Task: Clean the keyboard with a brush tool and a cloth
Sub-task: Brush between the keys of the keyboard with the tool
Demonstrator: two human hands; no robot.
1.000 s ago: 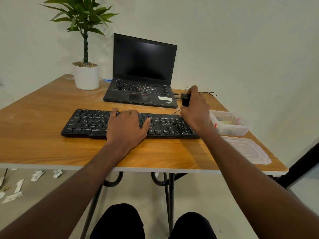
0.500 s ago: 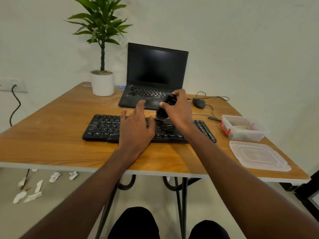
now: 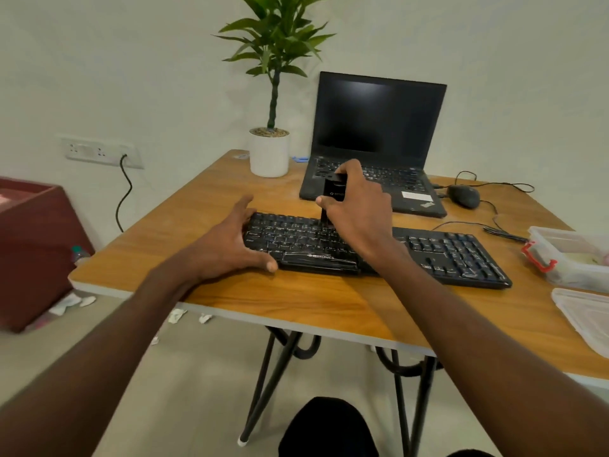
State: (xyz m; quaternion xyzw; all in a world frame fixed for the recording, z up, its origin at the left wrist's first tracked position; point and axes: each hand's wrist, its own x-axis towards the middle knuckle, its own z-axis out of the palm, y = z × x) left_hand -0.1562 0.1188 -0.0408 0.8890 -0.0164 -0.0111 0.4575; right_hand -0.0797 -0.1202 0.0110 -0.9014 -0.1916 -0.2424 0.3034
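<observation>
Keyboard [image 3: 428,249] flat on table [image 3: 296,301], near front edge. My right hand [image 3: 357,212] grips brush tool [image 3: 333,196] upright, tip on upper key rows. My left hand [image 3: 230,242], fingers spread, braces keyboard's left end. Best: short light strokes along gaps, brace firm.

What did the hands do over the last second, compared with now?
The right hand left the mouse, took up the brush tool and brought it down over the keyboard. The left hand slid to the keyboard's left end. Laptop and plant stayed put.
</observation>
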